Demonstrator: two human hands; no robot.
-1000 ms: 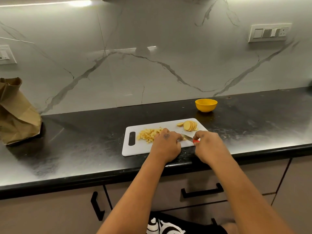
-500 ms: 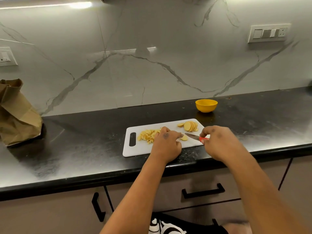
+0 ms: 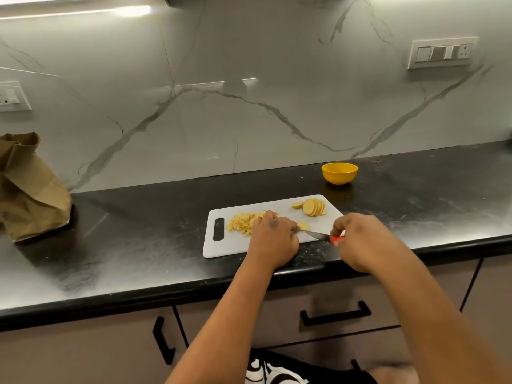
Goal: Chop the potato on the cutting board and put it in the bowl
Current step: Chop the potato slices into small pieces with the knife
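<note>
Cutting board (image 3: pixel 235 245): laid on the black counter (image 3: pixel 124 239).
Diced potato (image 3: pixel 243 221): piled near the left hand (image 3: pixel 273 238).
Knife (image 3: pixel 318 235): gripped by the right hand (image 3: pixel 360 241).
Bowl (image 3: pixel 339 173): set beyond the board.

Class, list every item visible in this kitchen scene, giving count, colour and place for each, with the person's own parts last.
Plastic cutting board: one, white, counter's front edge.
Diced potato pile: one, pale yellow, board's left half.
Round potato slices: one fanned stack, yellow, board's far right corner.
Small round bowl: one, yellow, behind the board.
Crumpled paper bag: one, brown, counter's far left.
Stone counter: one, black.
Red-handled knife: one, in right hand.
Left hand: on board.
Right hand: gripping knife.
</note>
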